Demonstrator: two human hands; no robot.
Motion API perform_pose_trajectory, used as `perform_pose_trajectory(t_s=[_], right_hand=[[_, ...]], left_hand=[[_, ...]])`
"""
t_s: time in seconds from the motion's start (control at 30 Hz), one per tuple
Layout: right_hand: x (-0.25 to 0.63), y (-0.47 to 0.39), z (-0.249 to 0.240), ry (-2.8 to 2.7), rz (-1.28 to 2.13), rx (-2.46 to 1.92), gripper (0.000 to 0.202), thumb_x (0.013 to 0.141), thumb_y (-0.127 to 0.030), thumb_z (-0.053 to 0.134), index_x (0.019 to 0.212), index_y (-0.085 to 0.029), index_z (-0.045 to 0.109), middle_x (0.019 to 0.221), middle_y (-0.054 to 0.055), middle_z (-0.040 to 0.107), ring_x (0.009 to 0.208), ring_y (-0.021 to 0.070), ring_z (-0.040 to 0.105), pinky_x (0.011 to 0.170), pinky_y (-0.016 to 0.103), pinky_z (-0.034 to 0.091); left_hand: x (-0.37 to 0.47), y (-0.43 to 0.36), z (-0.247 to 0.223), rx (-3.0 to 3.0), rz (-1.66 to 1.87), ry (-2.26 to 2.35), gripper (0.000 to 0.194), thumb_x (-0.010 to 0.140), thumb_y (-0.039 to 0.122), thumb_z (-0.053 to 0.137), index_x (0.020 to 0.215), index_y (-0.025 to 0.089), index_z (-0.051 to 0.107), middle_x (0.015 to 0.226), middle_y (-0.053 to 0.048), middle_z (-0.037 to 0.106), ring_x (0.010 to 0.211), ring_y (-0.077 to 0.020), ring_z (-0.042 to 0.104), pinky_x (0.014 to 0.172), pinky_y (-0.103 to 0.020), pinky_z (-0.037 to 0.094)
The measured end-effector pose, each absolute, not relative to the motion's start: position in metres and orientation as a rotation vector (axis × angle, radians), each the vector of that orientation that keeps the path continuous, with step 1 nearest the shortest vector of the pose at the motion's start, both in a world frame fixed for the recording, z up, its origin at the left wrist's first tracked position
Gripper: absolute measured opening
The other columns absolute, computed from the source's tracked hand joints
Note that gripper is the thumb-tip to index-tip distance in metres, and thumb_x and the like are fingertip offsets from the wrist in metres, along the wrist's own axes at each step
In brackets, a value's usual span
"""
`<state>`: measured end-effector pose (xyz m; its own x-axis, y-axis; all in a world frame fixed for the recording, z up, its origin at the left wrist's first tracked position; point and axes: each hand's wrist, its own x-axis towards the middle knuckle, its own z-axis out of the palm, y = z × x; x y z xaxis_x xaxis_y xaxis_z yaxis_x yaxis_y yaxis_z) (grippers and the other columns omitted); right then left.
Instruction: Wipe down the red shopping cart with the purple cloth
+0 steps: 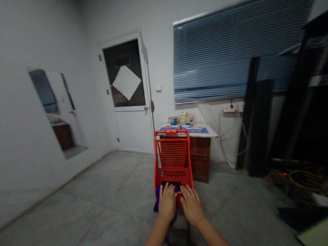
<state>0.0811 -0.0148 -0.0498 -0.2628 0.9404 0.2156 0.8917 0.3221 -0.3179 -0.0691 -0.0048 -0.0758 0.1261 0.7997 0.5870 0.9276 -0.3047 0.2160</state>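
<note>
A red plastic shopping cart (172, 155) stands on the floor before me, its bar handle at the far end. At its near edge, a purple cloth (158, 204) hangs over the left side. My left hand (168, 203) lies palm down over the cloth, fingers stretched forward. Beside it, my right hand (192, 204) is over the cart's near edge, its fingers also extended and slightly apart. Neither hand shows a grip on anything. The palms and the cart's lower part are mostly hidden.
Behind the cart stands a brown desk (202, 148) with bottles and small items on top. A white door (133, 129) is at the back left, and a mirror (67, 115) hangs on the left wall. Dark panels (261, 126) and coiled cables (306, 181) occupy the right side.
</note>
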Motion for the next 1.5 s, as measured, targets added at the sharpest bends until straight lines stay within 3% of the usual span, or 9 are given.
perform_pose_trajectory(t_s=[0.27,0.53,0.8,1.2,1.5], right_hand=[[0.098,-0.010,-0.054,-2.248,0.168,-1.593,0.053,0.096,-0.036,0.028,0.147,-0.025,0.036,0.151,-0.002,0.037,0.143,0.0187,0.026,0.118,0.042,0.017],[0.095,-0.013,-0.050,-2.226,0.225,-1.643,0.054,0.097,-0.039,0.027,0.146,-0.021,0.037,0.152,0.000,0.035,0.143,0.0195,0.024,0.118,0.042,0.016],[0.105,-0.012,-0.053,-2.239,0.202,-1.598,0.053,0.097,-0.039,0.027,0.148,-0.025,0.034,0.153,-0.002,0.033,0.143,0.0182,0.024,0.118,0.041,0.016],[0.109,-0.010,-0.056,-2.246,0.192,-1.600,0.053,0.097,-0.039,0.027,0.147,-0.025,0.035,0.153,-0.001,0.033,0.143,0.0188,0.025,0.118,0.043,0.016],[0.090,-0.017,-0.066,-2.101,0.114,-1.637,0.052,0.096,-0.039,0.028,0.140,-0.020,0.049,0.144,0.005,0.048,0.137,0.0227,0.038,0.114,0.042,0.027]], left_hand=[[-0.099,-0.006,-0.063,-2.228,-0.830,-1.715,0.033,0.096,0.019,0.043,0.125,0.022,0.058,0.128,-0.006,0.063,0.131,-0.0238,0.047,0.116,-0.054,0.025],[-0.058,-0.005,-0.059,-2.279,-0.825,-1.678,0.032,0.097,0.019,0.040,0.123,0.018,0.058,0.124,-0.007,0.065,0.129,-0.0239,0.050,0.115,-0.051,0.028],[-0.089,-0.008,-0.061,-2.258,-0.767,-1.695,0.033,0.097,0.021,0.041,0.126,0.022,0.058,0.130,-0.006,0.062,0.132,-0.0240,0.046,0.116,-0.054,0.025],[-0.067,-0.004,-0.061,-2.336,-0.821,-1.649,0.033,0.098,0.023,0.041,0.125,0.022,0.058,0.129,-0.005,0.063,0.131,-0.0234,0.047,0.116,-0.053,0.025],[-0.091,0.000,-0.075,-2.331,-0.820,-1.646,0.035,0.097,0.021,0.040,0.128,0.021,0.056,0.132,-0.007,0.061,0.133,-0.0237,0.045,0.115,-0.056,0.025]])
